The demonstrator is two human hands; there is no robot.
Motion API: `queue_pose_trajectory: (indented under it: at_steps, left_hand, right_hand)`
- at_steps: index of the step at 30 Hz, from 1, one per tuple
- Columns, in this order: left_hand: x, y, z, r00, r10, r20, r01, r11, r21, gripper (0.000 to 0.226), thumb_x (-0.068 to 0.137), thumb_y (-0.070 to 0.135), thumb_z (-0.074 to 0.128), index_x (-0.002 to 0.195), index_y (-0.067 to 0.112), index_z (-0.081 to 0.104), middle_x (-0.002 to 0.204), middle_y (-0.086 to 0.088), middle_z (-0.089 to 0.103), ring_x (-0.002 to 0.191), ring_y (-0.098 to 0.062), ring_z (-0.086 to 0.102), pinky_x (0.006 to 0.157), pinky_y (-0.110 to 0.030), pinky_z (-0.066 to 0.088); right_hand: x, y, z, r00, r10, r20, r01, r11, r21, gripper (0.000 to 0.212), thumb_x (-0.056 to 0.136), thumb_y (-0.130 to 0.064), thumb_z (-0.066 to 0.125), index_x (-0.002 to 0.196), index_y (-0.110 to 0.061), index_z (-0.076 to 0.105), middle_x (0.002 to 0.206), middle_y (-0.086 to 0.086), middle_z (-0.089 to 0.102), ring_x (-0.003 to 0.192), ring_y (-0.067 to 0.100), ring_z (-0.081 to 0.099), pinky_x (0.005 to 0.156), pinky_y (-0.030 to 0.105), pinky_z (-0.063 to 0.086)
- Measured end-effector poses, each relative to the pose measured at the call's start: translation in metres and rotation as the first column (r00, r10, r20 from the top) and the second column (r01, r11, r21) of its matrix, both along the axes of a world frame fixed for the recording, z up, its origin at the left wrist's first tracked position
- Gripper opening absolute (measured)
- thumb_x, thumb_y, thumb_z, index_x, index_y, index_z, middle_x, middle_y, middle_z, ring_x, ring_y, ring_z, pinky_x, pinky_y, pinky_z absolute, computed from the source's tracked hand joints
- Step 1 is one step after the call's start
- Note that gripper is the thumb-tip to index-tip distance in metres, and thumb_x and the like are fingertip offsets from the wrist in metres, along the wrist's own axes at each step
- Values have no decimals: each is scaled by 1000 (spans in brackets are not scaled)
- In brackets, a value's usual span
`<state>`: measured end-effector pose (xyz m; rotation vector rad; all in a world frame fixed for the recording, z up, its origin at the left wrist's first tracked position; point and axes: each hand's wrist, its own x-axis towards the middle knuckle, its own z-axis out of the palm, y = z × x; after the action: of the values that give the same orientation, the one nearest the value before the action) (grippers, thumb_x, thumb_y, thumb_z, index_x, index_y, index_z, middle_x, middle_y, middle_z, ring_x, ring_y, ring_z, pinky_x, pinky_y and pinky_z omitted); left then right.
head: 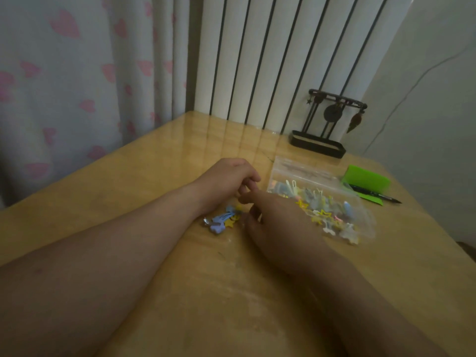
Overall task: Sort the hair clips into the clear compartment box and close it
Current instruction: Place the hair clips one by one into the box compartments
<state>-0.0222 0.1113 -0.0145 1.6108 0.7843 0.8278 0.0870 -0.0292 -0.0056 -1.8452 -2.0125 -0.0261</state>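
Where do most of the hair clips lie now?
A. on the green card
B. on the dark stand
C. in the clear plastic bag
C: most hair clips lie inside the clear plastic bag; only a small heap lies loose on the table.

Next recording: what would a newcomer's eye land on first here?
Two bare forearms converge mid-table, the left hand and right hand meeting at the fingers beside a small pile of blue and yellow hair clips. Just right of them lies a clear zip bag full of pastel clips, with a bright green object beyond it.
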Motion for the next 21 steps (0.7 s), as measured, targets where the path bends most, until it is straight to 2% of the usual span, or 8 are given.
queue_pose_trajectory:
  at_steps: [2, 4, 7, 9, 14, 18, 21]
  left_hand:
    - [0, 0, 0, 1000, 8, 2, -8, 1000, -2, 25, 95, 13, 52, 98, 3, 75, 86, -11, 76, 65, -14, 60, 53, -21, 47]
    - [-1, 0, 0, 1000, 16, 2, -16, 1000, 2, 26, 97, 12, 51, 98, 4, 75, 88, -12, 77, 66, -14, 60, 52, -18, 46]
    - [-1, 1, -1, 1000, 24, -6, -24, 1000, 19, 27, 96, 15, 52, 98, 4, 77, 87, -11, 79, 71, -15, 60, 58, -18, 47]
    - [0, 2, -2, 1000, 25, -11, -25, 999, 26, 28, 94, 18, 53, 97, 6, 77, 87, -10, 79, 72, -16, 60, 63, -22, 47]
    - [2, 2, -3, 1000, 25, -16, -25, 999, 28, 28, 93, 18, 53, 96, 4, 77, 81, -6, 77, 69, -14, 59, 62, -22, 47]
    - [2, -1, 0, 999, 36, -23, -35, 999, 39, 27, 96, 11, 51, 98, 2, 77, 84, -8, 76, 69, -13, 58, 55, -13, 46]
    - [2, 0, -1, 998, 39, -39, -37, 998, 44, 27, 97, 12, 51, 97, 3, 78, 85, -7, 76, 67, -9, 58, 56, -12, 47]
  right_hand:
    - [-4, 3, -2, 999, -30, 20, 29, 1000, 9, 33, 103, -30, 57, 136, -33, 59, 116, -15, 66, 106, 11, 61, 76, 29, 42]
    - [-8, 6, -5, 997, -56, 54, 55, 998, 12, 30, 103, -31, 55, 132, -31, 60, 116, -13, 64, 105, 15, 62, 80, 34, 49]
    - [-10, 10, -7, 989, -92, 118, 91, 996, 9, 23, 103, -31, 51, 120, -28, 67, 111, -5, 62, 98, 22, 64, 79, 42, 54]
    - [-10, 11, -8, 982, -101, 159, 102, 995, 5, 23, 103, -29, 50, 113, -27, 71, 106, -3, 61, 95, 23, 63, 76, 42, 54]
    - [-13, 10, -9, 975, -110, 194, 100, 993, 62, 25, 100, -22, 50, 117, -21, 68, 104, 1, 64, 91, 27, 65, 68, 40, 52]
    - [-13, 8, -7, 984, -96, 151, 87, 994, 69, 24, 98, -24, 51, 118, -20, 63, 114, 0, 64, 91, 26, 65, 64, 38, 44]
    - [-14, 7, -7, 984, -102, 144, 93, 993, 70, 24, 99, -29, 50, 119, -23, 61, 122, -3, 62, 94, 24, 65, 63, 35, 39]
